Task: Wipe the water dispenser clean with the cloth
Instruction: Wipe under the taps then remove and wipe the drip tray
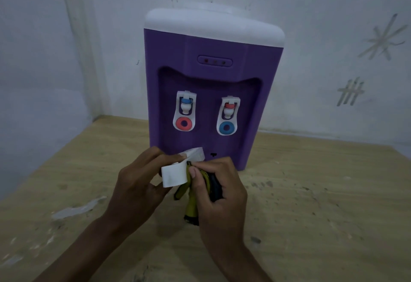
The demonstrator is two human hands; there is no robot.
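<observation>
The purple water dispenser [212, 94] stands on the wooden surface [322, 203] against the wall. Just before it, the left hand [135, 189] grasps a white drip tray [178, 170], while the right hand [219, 189] clutches the yellow-and-black cloth [191, 201] against the tray

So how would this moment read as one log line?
left hand: holds white drip tray | right hand: wipes it with cloth | water dispenser: upright on table
</observation>
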